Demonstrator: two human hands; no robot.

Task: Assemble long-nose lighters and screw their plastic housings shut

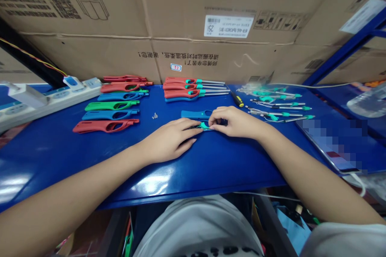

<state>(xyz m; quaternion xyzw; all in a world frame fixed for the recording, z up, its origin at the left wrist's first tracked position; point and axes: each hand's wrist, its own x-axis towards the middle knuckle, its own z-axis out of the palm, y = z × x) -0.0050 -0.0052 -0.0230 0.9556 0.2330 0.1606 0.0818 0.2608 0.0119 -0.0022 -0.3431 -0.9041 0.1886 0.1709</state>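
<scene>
My left hand lies palm down on the blue table, its fingers stretched out and apart. Its fingertips reach a small green trigger piece of a lighter; what lies beneath the fingers is hidden. From the other side my right hand closes in a pinch at that green piece, thumb and index finger on it. Just behind the hands is a blue lighter casing, its right end partly covered by my right hand.
Red, blue and green lighter casings lie in a column at left. Lighters with metal tubes are stacked behind, near a screwdriver. Small screws, lighter inserts, a phone and a power strip surround the work area. Cardboard stands behind.
</scene>
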